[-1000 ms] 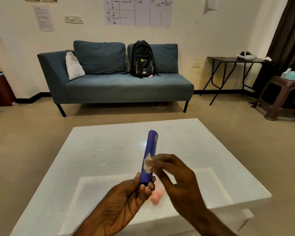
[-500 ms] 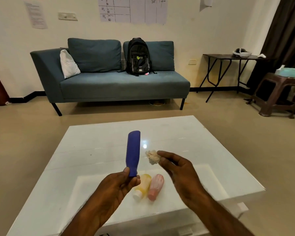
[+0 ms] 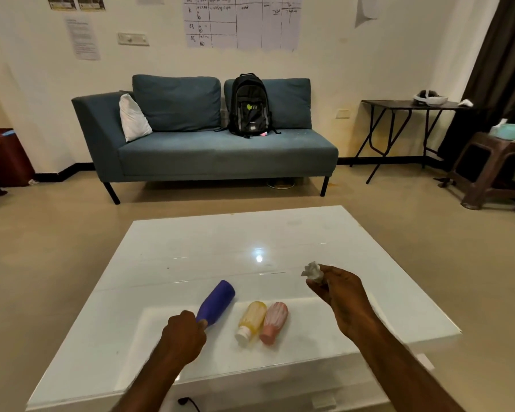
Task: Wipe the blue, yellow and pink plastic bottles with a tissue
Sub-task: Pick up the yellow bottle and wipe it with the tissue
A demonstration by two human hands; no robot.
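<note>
My left hand (image 3: 185,333) grips the near end of the blue bottle (image 3: 216,303), which lies tilted low over the white table (image 3: 191,251), its far end pointing away and to the right. Just right of it the yellow bottle (image 3: 252,318) and the pink bottle (image 3: 275,321) lie side by side, touching, caps toward me. My right hand (image 3: 339,288) is raised to the right of the bottles and pinches a crumpled white tissue (image 3: 312,272) at the fingertips, apart from all three bottles.
The glossy table ends near me and at the right edge (image 3: 446,328). Beyond it stands a blue sofa (image 3: 220,156) with a black backpack (image 3: 252,107) and a white cushion. A dark folding table (image 3: 411,105) and a brown stool (image 3: 494,171) stand at the right.
The tissue has come off the blue bottle and my right hand has moved away to the right. My left hand has lowered the upright blue bottle down toward the table, left of the yellow one.
</note>
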